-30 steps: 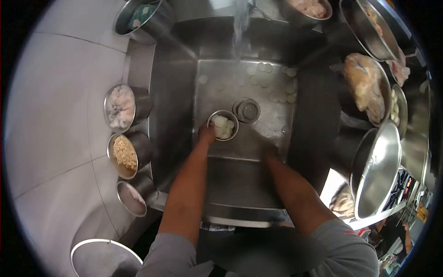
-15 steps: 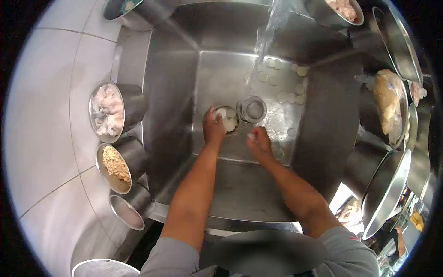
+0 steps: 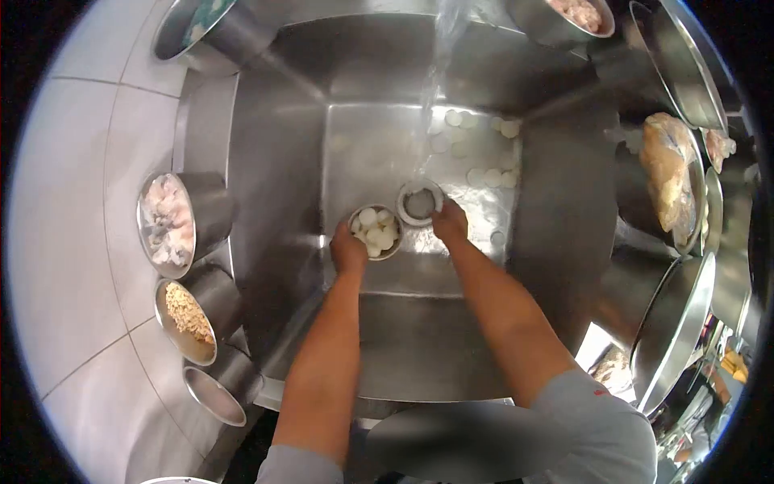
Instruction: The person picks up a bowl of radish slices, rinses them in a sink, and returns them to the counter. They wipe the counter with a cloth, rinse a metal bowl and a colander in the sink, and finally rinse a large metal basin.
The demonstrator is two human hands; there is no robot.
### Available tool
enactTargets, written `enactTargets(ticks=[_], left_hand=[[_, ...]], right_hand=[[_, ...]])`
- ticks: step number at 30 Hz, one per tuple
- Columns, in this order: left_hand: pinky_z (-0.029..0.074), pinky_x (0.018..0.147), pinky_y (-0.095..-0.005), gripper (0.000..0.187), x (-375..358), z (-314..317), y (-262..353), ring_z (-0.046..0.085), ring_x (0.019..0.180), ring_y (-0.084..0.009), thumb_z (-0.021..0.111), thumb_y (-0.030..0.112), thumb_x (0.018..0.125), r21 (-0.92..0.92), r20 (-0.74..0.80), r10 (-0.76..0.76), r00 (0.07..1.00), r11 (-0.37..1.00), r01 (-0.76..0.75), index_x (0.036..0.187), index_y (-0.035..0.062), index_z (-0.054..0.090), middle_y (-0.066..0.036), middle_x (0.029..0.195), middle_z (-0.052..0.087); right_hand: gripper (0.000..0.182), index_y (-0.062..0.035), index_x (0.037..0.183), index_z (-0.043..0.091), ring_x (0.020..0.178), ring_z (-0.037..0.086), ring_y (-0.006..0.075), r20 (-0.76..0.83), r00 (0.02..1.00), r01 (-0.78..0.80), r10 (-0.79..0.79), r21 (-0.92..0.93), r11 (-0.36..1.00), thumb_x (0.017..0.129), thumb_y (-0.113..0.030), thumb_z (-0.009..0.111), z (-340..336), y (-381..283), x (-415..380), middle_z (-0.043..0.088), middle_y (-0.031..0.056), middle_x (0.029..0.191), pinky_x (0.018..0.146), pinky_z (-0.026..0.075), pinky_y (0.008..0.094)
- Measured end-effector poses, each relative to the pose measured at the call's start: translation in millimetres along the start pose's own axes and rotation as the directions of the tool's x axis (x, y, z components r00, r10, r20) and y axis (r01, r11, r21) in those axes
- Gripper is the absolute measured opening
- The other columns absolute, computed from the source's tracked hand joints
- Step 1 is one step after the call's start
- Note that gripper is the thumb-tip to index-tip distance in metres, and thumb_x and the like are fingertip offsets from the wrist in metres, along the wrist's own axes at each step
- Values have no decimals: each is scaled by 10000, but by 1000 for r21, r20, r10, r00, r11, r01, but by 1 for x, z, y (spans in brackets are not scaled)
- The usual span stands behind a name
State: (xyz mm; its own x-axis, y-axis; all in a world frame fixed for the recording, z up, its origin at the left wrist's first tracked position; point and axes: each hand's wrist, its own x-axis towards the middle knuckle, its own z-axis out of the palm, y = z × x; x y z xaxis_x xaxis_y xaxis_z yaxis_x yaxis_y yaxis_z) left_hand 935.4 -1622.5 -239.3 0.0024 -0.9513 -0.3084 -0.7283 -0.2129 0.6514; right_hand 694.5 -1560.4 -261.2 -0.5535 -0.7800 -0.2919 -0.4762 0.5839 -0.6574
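Note:
Inside a deep metal sink (image 3: 411, 347), my left hand (image 3: 348, 250) grips the left rim of a small round bowl (image 3: 376, 232) full of white round slices. Just right of it, my right hand (image 3: 450, 222) holds the right edge of a second round container (image 3: 420, 202), which has water in it. A stream of water (image 3: 435, 89) falls from the top into the sink near this container. Loose white slices (image 3: 488, 177) lie scattered on the wet sink floor beyond and right of my right hand.
Metal pots line the left ledge: one with pale pieces (image 3: 168, 219), one with chopped yellowish bits (image 3: 189, 313). A pot of pink meat (image 3: 579, 13) stands at the top right. On the right are a bagged item (image 3: 667, 173), large bowls, and part of another person (image 3: 720, 387).
My left hand has moved from over the bowl to its rim, more slices showing. My right hand has gone up to the second container and taken hold of its edge. The view has shifted slightly.

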Motion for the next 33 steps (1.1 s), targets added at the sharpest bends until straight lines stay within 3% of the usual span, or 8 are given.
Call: enactTargets(ticks=[5, 8, 11, 13, 21, 23, 26, 33], left_hand=[[449, 955, -363, 453, -16, -46, 86, 572, 1105, -336, 547, -11, 790, 19, 167, -47, 985, 999, 45, 1239, -51, 507, -211, 1188, 593], [453, 946, -380, 445, -6, -36, 112, 570, 1104, -343, 534, -10, 805, 148, 282, 41, 959, 985, -85, 1247, -46, 498, -215, 1179, 593], [474, 829, -453, 302, 6, 20, 97, 598, 985, -405, 494, -5, 767, -191, 178, 85, 980, 980, -50, 1048, 11, 603, -240, 1000, 639], [479, 842, -445, 313, -3, 28, 113, 606, 969, -396, 525, 20, 784, -69, 198, 27, 980, 997, -14, 1091, -1, 580, -237, 1023, 632], [471, 822, -437, 195, 6, 43, 113, 605, 923, -393, 551, 78, 796, -39, 95, -15, 995, 999, 18, 965, 9, 620, -220, 944, 639], [441, 914, -431, 282, 24, 45, 96, 567, 1046, -377, 597, 118, 793, 147, 140, 235, 962, 956, -254, 1059, 25, 614, -212, 1076, 613], [373, 1018, -446, 464, 49, 32, 106, 433, 1237, -380, 636, 165, 792, 257, -132, 301, 944, 931, -261, 1239, 74, 553, -178, 1321, 485], [322, 1073, -476, 713, 128, 6, 128, 250, 1362, -366, 742, 273, 737, 571, 69, 174, 982, 801, -182, 1383, 236, 443, -85, 1538, 152]], right_hand=[[840, -8, 1389, 355, 1346, 295, 397, -149, 966, -257, 211, -460, 850, 825, -611, 507, -39, -26, 35, 335, 211, 1453, 1078, 289, 486], [941, -36, 1442, 283, 1391, 212, 372, -344, 888, -400, 305, -251, 881, 780, -658, 531, -71, 15, 69, 216, 207, 1509, 1090, 253, 508], [952, -107, 1479, 208, 1348, 270, 393, -303, 918, -358, 255, -360, 862, 777, -653, 550, -91, 16, 78, 215, 157, 1519, 1041, 321, 471], [843, -181, 1471, 249, 1314, 309, 388, -118, 984, -181, 137, -663, 726, 806, -597, 560, -89, -5, 69, 228, 154, 1505, 1041, 321, 456], [567, -194, 1420, 339, 1249, 377, 371, -81, 979, -202, 185, -408, 890, 921, -431, 470, -67, 10, 46, 301, 149, 1445, 978, 415, 484], [576, -229, 1387, 360, 1197, 395, 365, -126, 965, -263, 231, -403, 877, 874, -344, 594, -65, 7, 44, 328, 124, 1370, 913, 487, 449], [621, -246, 1389, 353, 1196, 395, 364, -153, 976, -211, 155, -493, 844, 848, -400, 616, -59, -10, 35, 332, 120, 1368, 904, 493, 451], [676, -293, 1413, 300, 1176, 392, 346, -109, 950, -309, 293, -466, 829, 838, -493, 594, -45, -41, 46, 373, 119, 1323, 856, 518, 434]])
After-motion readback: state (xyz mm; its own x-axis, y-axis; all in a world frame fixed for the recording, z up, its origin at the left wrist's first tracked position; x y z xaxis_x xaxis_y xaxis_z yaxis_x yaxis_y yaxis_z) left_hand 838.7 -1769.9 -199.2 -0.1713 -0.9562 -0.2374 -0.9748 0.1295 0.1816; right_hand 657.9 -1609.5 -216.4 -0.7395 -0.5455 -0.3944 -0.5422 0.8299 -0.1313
